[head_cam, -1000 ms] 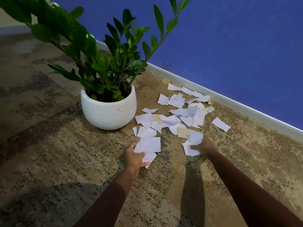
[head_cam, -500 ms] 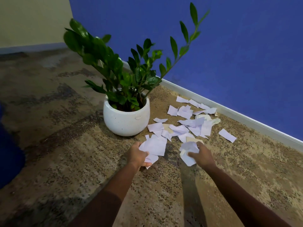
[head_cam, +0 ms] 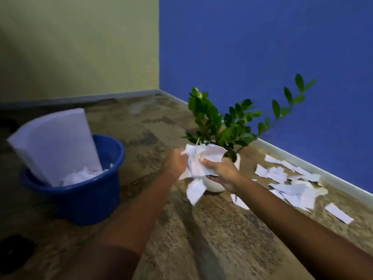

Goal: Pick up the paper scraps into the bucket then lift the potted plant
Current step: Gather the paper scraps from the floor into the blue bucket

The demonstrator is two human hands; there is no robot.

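Note:
My left hand (head_cam: pixel 175 163) and my right hand (head_cam: pixel 222 171) grip one crumpled bunch of white paper scraps (head_cam: pixel 198 162) between them, raised above the floor in front of the potted plant (head_cam: pixel 226 122). Its white pot (head_cam: pixel 214 185) is mostly hidden behind my hands. A blue bucket (head_cam: pixel 90 190) stands on the floor to the left, with crumpled paper and a large white sheet (head_cam: pixel 54 144) leaning inside it. Several loose paper scraps (head_cam: pixel 292 184) lie on the floor to the right, along the blue wall.
The floor (head_cam: pixel 201 239) is mottled brown. A blue wall (head_cam: pixel 262 47) and a yellowish wall (head_cam: pixel 80 43) meet at a corner behind the plant. A dark object (head_cam: pixel 14 251) lies at the lower left edge.
Both hands lifted scraps off the floor and brought them together into one bunch. The view swung left, bringing the blue bucket into sight.

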